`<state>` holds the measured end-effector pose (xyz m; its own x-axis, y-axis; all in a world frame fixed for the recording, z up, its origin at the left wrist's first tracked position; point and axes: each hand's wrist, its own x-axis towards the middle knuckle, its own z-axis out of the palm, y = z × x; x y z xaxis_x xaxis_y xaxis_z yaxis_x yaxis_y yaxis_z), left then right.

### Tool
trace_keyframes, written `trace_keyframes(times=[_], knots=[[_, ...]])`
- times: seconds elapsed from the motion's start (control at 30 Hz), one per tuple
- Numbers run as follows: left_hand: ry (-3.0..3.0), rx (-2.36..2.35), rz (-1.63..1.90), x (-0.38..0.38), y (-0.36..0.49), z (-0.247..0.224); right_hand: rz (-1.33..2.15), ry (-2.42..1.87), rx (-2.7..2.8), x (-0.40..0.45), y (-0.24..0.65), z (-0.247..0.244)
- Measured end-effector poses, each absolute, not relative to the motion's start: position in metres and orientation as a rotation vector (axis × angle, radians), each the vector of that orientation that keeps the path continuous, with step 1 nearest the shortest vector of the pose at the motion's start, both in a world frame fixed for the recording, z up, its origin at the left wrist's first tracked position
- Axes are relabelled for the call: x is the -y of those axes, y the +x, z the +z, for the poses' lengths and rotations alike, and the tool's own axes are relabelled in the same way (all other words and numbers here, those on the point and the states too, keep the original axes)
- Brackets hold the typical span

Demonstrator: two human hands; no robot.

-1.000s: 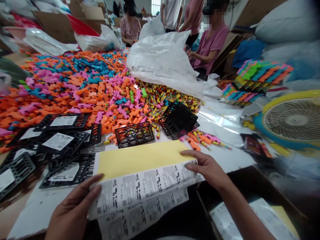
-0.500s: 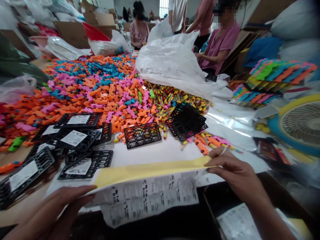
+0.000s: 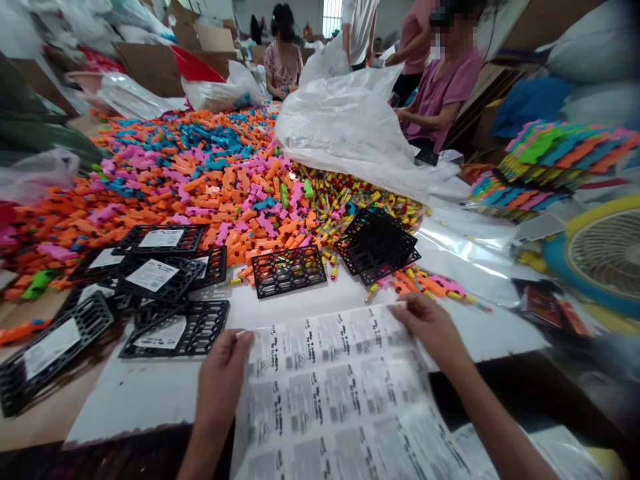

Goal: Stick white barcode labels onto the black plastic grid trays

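Observation:
A sheet of printed labels (image 3: 335,393) hangs face up between my two hands at the table's front edge. My left hand (image 3: 225,367) pinches its upper left corner, and my right hand (image 3: 430,327) grips the upper right corner. Just beyond the sheet lie a black lattice tray (image 3: 289,271) and a stack of black trays (image 3: 377,245). To the left, several black trays with white labels (image 3: 151,275) overlap in a loose pile.
Orange, pink and blue toy pieces (image 3: 215,193) are heaped behind the trays, beside a large white plastic bag (image 3: 340,120). A yellow and blue fan (image 3: 600,247) is at the right. People work at the back.
The sheet has turned from showing a folded yellow strip to showing its printed face. My left hand has moved right and is more upright; my right hand has shifted slightly.

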<state>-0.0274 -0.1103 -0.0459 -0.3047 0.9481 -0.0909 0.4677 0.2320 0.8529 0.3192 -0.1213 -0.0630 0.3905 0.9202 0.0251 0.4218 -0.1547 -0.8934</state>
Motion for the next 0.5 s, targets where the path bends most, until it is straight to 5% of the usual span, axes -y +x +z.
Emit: trace_keyframes(times=[0.17, 0.33, 0.5], knots=[[1.307, -1.919, 0.999, 0.101, -0.007, -0.088, 0.074, -1.712, 1.594, 0.103, 0.275, -0.081], [1.234, -1.98, 0.998, 0.103, -0.012, -0.079, 0.437, -1.448, 1.53, 0.089, 0.251, -0.049], [1.133, -2.163, 0.882, 0.096, -0.046, -0.075, 0.46, -1.643, 1.416, 0.094, 0.335, -0.038]])
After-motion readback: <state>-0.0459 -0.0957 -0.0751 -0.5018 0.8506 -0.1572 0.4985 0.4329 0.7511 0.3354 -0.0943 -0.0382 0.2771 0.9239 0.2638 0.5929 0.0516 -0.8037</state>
